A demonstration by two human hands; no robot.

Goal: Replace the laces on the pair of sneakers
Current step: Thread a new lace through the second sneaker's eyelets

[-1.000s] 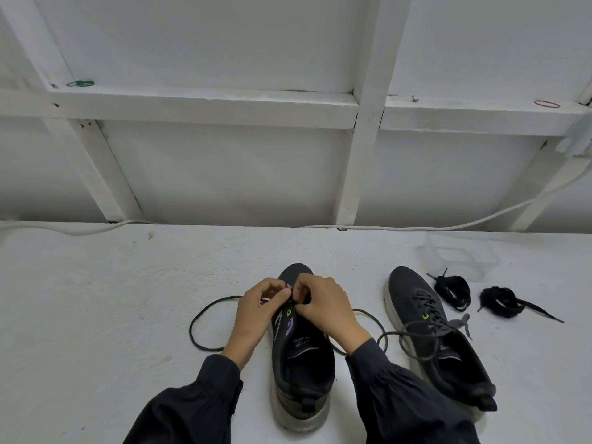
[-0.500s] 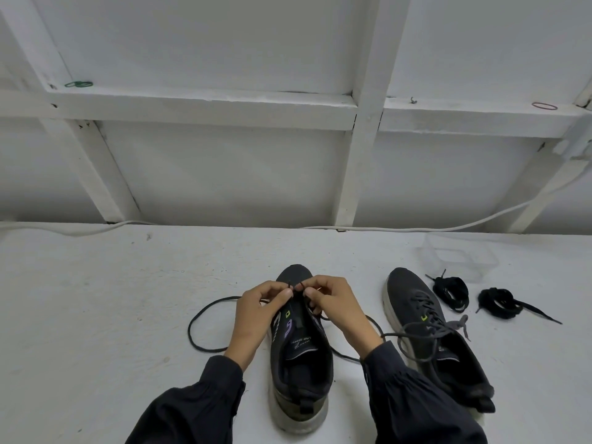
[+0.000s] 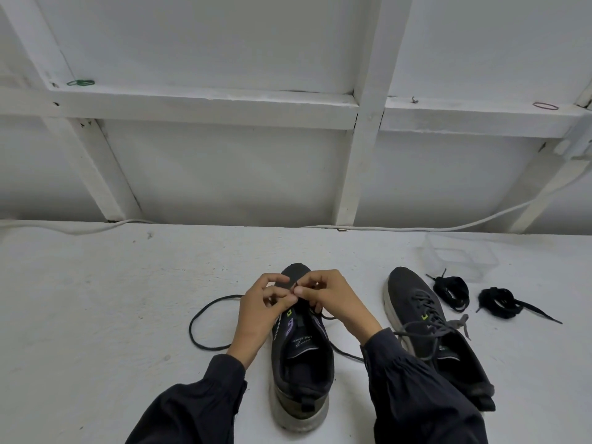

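Note:
A black sneaker [image 3: 301, 360] stands in front of me, toe pointing away, its tongue open. A thin black lace [image 3: 205, 318] runs through its front eyelets and loops out on both sides. My left hand [image 3: 261, 310] and my right hand [image 3: 333, 298] meet over the toe end, both pinching the lace at the eyelets. A second black sneaker [image 3: 432, 334] lies to the right with grey laces tied loosely. Two bundled black laces [image 3: 451, 293] [image 3: 503, 302] rest beyond it.
A clear plastic box [image 3: 461, 257] sits at the back right of the white table [image 3: 96, 315]. A white cable [image 3: 480, 221] runs along the wall foot. The white framed wall [image 3: 362, 155] rises right behind the table.
My hands have shifted slightly toward the toe of the sneaker, and my right wrist has swung outward. The lace loop on the right has been drawn closer to the shoe.

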